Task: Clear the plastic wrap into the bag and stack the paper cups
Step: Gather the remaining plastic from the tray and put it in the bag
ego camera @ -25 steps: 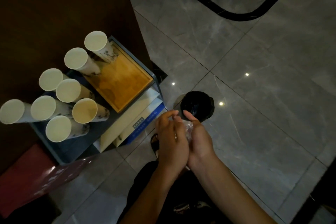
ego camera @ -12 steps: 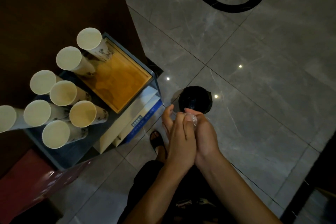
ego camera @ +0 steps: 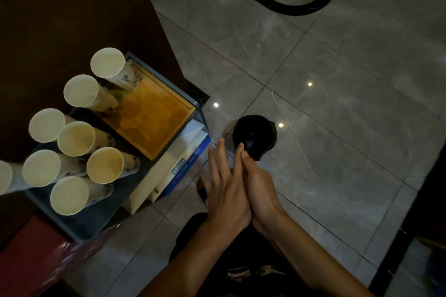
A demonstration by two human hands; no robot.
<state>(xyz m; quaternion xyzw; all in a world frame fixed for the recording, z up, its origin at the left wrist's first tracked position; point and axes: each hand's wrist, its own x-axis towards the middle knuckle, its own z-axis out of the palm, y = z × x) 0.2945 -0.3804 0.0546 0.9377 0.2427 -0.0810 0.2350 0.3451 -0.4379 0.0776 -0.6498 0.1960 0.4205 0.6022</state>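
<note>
My left hand and right hand are pressed palm to palm just in front of the black bag, which lines a small round bin on the floor. The left hand's fingers are straight and slightly spread. The right hand's fingers are hidden behind the left, with only its thumb showing. The plastic wrap is out of sight between the palms. Several tall stacks of paper cups stand at the left, their open rims facing up.
The cups stand on a blue-grey stand with a wooden tray. White and blue boxes lie on the level below. A dark wooden panel is behind, a red seat at the lower left, and grey floor tiles to the right.
The crumpled wrap seen between my hands earlier is now covered. My left fingers have straightened and slid forward over the right hand. Both hands sit closer to the bag.
</note>
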